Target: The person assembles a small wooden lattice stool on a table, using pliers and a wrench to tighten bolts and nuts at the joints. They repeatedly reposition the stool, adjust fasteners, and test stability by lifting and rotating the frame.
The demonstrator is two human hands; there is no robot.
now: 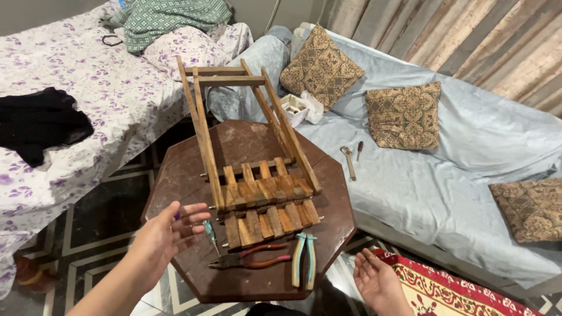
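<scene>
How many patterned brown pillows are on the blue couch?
3. One pillow leans at the couch's far end, a second pillow sits beside it in the middle, and a third pillow lies at the right edge, partly cut off. Others may be out of view.

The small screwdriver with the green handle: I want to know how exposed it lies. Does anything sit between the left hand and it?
Nothing visible does. The left hand is open just beside the screwdriver, which lies bare on the octagonal table. The wooden rack and red-handled pliers lie beyond it, on the far side from the hand.
</scene>
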